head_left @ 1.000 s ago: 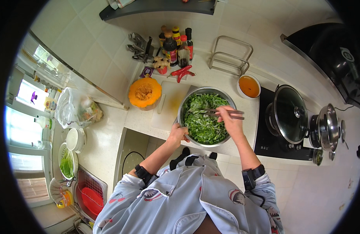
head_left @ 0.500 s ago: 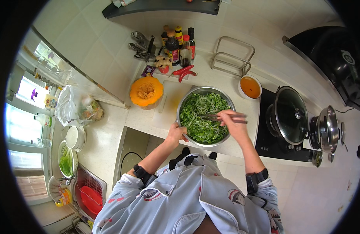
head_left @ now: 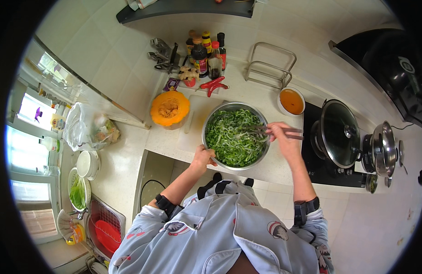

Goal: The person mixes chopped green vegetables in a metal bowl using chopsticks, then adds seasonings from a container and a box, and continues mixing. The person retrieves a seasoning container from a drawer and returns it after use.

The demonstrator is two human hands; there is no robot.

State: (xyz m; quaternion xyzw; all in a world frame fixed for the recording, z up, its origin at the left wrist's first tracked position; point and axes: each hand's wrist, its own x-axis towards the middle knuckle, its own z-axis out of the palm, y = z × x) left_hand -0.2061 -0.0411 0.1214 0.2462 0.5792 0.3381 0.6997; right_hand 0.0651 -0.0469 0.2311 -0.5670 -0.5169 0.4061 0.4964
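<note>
A steel mixing bowl [head_left: 205, 129] full of shredded green vegetable [head_left: 233, 141] sits at the counter's front edge, partly over a cutting board [head_left: 196, 114]. On the bowl's left rim my left hand [head_left: 203, 156] is closed, thumb on the inner side. My right hand [head_left: 283, 136] is at the bowl's right rim, fingers wrapped round a pair of dark chopsticks [head_left: 294, 133]. Their tips reach in among the shreds at the bowl's right side.
Left of the board stands a cut pumpkin [head_left: 170, 108]. Behind are red chilies [head_left: 214, 85], ginger [head_left: 189, 73], sauce bottles [head_left: 200, 59] and a knife block [head_left: 173, 58]. A bowl of orange liquid [head_left: 291, 101] stands near the lidded pan [head_left: 340, 134] on the cooktop. The sink [head_left: 117, 212] lies far left.
My right hand and the chopsticks have moved right, from over the greens to the bowl's right rim. The bowl has shifted slightly left in view. My left hand keeps its hold.
</note>
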